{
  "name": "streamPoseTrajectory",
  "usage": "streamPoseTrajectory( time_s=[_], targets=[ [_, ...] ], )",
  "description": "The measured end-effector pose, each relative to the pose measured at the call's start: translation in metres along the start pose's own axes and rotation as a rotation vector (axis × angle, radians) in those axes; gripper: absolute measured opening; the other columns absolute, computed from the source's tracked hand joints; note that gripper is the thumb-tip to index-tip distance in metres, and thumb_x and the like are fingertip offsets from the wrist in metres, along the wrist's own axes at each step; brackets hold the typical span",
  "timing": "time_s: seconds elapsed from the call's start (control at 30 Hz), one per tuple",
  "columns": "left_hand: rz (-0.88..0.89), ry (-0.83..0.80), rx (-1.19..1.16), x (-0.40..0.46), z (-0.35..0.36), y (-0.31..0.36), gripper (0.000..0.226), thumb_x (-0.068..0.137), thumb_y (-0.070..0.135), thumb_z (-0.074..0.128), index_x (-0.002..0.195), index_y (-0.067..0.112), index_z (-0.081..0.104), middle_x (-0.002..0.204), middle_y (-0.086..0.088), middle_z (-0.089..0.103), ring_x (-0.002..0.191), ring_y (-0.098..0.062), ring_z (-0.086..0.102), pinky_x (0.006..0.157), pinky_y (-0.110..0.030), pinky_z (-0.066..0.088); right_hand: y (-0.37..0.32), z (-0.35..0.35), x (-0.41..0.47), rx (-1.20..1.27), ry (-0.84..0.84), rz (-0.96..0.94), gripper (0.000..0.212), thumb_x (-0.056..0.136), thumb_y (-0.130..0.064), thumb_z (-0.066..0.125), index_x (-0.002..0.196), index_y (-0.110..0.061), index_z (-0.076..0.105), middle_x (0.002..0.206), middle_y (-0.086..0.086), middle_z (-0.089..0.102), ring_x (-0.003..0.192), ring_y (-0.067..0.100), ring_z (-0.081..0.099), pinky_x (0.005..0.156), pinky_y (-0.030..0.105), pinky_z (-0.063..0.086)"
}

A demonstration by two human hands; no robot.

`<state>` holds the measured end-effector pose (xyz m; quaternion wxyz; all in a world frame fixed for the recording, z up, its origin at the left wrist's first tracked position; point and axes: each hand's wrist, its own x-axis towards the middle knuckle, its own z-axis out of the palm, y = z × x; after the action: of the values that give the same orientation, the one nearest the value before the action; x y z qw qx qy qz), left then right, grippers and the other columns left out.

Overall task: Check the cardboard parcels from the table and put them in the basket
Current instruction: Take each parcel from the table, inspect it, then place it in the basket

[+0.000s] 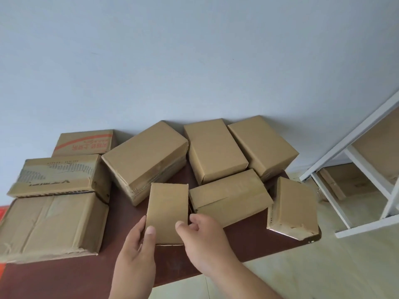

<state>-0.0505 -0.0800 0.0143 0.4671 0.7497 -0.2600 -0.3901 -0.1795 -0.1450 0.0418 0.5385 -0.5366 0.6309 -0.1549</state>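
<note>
Pale blue-grey wall fills the upper half of the view, and below it a dark reddish-brown tabletop (133, 214) carries a crowd of brown cardboard parcels, laid close together and mostly flat. At the near centre, a small parcel (167, 210) is tilted up on its near edge between both hands, its broad plain face turned toward the viewer, which suits checking it before it goes anywhere. The left hand (138, 244) grips its left edge, thumb pressed on the front face and fingers behind. The right hand (200, 234) pinches the lower right edge, thumb on the front and fingers curled round the side. Just to its right lies a taped parcel (230, 198), and beyond that an angled parcel (292, 207) sits at the tabletop's right end, its corner scuffed. Larger worn parcels (51, 225) are stacked along the left. A white metal frame (354, 160) stands on the light floor at right. No basket is in view, so the drop-off lies somewhere out of frame.
</note>
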Motion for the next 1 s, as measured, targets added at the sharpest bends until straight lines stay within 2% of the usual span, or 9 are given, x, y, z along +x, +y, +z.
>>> streamPoseTrajectory(
  time_s=[0.1,0.17,0.23,0.3,0.4,0.5,0.6,0.77,1.0],
  targets=[
    [0.064,0.079,-0.061,-0.016,-0.006,-0.011,0.033,0.105,0.017,0.058,0.135,0.028,0.066,0.123,0.015,0.070,0.090,0.029,0.058,0.083,-0.013,0.043,0.009,0.009,-0.016,0.132,-0.031,-0.045,0.042,0.097,-0.030,0.057,0.067,-0.013,0.034,0.060,-0.001,0.029,0.059,0.016,0.029,0.059,0.031,0.030],
    [0.119,0.114,-0.072,-0.028,-0.010,-0.018,0.034,0.104,0.014,0.059,0.135,0.026,0.068,0.125,0.011,0.071,0.089,0.031,0.058,0.080,-0.008,0.046,0.020,0.011,-0.025,0.168,-0.036,-0.086,0.043,0.098,-0.029,0.059,0.062,-0.015,0.039,0.056,-0.002,0.036,0.055,0.018,0.035,0.062,0.034,0.036],
    [0.169,0.127,-0.073,-0.043,-0.016,-0.026,0.034,0.103,0.016,0.061,0.134,0.030,0.068,0.124,0.011,0.072,0.091,0.028,0.060,0.081,-0.010,0.045,0.031,0.014,-0.035,0.179,-0.011,-0.153,0.032,0.100,-0.032,0.061,0.092,-0.003,0.070,0.088,0.012,0.070,0.083,0.028,0.062,0.083,0.045,0.050],
    [0.231,0.125,-0.070,-0.060,-0.021,-0.034,0.035,0.103,0.021,0.062,0.134,0.036,0.067,0.123,0.012,0.074,0.101,0.017,0.066,0.087,-0.016,0.043,0.044,0.016,-0.050,0.212,0.027,-0.207,0.046,0.101,-0.038,0.062,0.126,0.000,0.066,0.126,0.011,0.070,0.115,0.022,0.063,0.104,0.038,0.048],
    [0.287,0.107,-0.095,-0.100,-0.031,-0.052,0.034,0.105,0.025,0.060,0.135,0.040,0.066,0.120,0.014,0.076,0.112,0.001,0.068,0.096,-0.022,0.047,0.070,0.020,-0.087,0.322,0.023,-0.291,0.023,0.102,-0.042,0.063,0.108,-0.021,0.070,0.111,-0.021,0.074,0.118,-0.001,0.063,0.097,0.021,0.051],
    [0.310,0.060,-0.146,-0.154,-0.044,-0.062,0.031,0.106,0.027,0.058,0.133,0.040,0.064,0.117,0.024,0.075,0.111,0.005,0.068,0.098,-0.026,0.050,0.095,0.024,-0.141,0.405,-0.006,-0.358,0.007,0.105,-0.044,0.060,0.097,-0.046,0.061,0.100,-0.038,0.066,0.105,-0.018,0.059,0.082,0.011,0.044],
    [0.339,0.034,-0.158,-0.203,-0.055,-0.071,0.028,0.103,0.036,0.062,0.129,0.048,0.063,0.115,0.024,0.073,0.108,0.004,0.066,0.089,-0.024,0.047,0.115,0.025,-0.195,0.488,0.003,-0.407,0.009,0.104,-0.044,0.060,0.112,-0.045,0.064,0.110,-0.031,0.072,0.106,-0.016,0.063,0.087,0.016,0.045],
    [0.416,-0.017,-0.192,-0.261,-0.068,-0.080,0.034,0.104,0.029,0.063,0.135,0.041,0.055,0.125,0.022,0.072,0.121,-0.002,0.066,0.103,-0.032,0.048,0.136,0.020,-0.262,0.446,0.038,-0.518,0.017,0.105,-0.041,0.061,0.119,-0.050,0.060,0.108,-0.043,0.067,0.102,-0.022,0.061,0.085,0.016,0.046],
    [0.438,-0.033,-0.230,-0.302,-0.075,-0.088,0.044,0.103,0.028,0.065,0.144,0.033,0.052,0.126,0.024,0.071,0.125,0.001,0.063,0.099,-0.024,0.049,0.158,0.020,-0.296,0.318,0.072,-0.603,0.044,0.100,-0.032,0.070,0.140,-0.043,0.056,0.125,-0.023,0.070,0.106,-0.012,0.065,0.080,0.008,0.051]
  ],
)
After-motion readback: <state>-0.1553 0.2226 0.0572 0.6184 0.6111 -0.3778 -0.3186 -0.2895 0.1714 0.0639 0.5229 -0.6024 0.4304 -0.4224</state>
